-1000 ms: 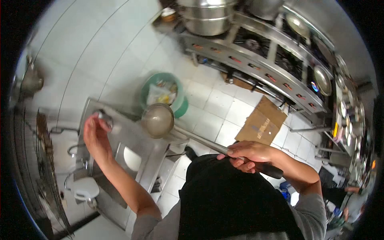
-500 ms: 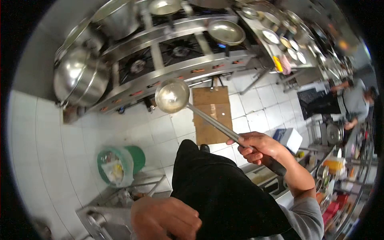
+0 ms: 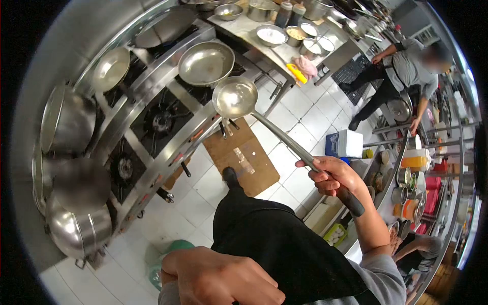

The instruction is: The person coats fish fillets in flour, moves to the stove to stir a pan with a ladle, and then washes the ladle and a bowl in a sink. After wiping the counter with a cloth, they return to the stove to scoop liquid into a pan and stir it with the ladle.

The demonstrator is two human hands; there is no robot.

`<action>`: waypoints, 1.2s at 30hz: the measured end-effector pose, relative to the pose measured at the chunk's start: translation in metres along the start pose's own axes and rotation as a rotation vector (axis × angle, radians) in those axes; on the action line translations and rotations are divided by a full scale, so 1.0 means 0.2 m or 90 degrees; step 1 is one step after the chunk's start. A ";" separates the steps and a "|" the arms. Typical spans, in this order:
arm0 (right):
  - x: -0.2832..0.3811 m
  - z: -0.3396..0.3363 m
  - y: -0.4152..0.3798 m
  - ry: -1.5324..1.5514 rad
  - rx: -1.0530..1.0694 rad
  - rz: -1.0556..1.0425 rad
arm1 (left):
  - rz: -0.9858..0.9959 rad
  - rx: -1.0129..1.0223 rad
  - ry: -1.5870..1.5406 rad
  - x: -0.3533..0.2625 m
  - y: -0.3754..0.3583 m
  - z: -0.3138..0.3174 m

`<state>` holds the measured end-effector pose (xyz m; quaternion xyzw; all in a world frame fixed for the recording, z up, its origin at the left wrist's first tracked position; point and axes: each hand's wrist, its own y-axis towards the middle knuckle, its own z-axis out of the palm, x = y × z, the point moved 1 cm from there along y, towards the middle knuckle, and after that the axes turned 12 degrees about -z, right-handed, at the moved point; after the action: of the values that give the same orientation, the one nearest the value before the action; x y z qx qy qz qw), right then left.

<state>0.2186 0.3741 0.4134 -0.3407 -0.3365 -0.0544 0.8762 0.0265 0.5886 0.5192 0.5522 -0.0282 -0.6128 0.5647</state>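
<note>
A long-handled metal ladle point(image 3: 235, 97) is held out in my right hand point(image 3: 333, 178), whose fingers wrap round its handle. The ladle's bowl is near the stove's front edge, just below a wide steel pan point(image 3: 206, 63) on a burner. My left hand point(image 3: 223, 278) is low in the view, in front of the black apron point(image 3: 274, 249). Its back faces the camera and its fingers curl inward; whether they hold anything is hidden.
The stove point(image 3: 178, 132) runs along the left with other pans and large pots. A side table point(image 3: 244, 30) bears bowls, bottles and a yellow-handled tool. Cardboard point(image 3: 244, 157) lies on the tiles. Two people are at the right, near shelves; a cool box point(image 3: 351, 144) stands on the floor.
The view has turned to the right, showing more of the side table and the other people. The ladle's bowl is now close to the steel pan, still in my right hand.
</note>
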 end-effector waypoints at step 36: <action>1.41 -1.05 0.98 -0.088 -0.061 -0.165 | -0.460 -0.606 0.100 0.51 0.34 -1.56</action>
<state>0.6152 0.4293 0.3670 -0.3385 -0.4343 -0.1590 0.8195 0.3186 0.6740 0.3773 0.2571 0.4804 -0.6683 0.5065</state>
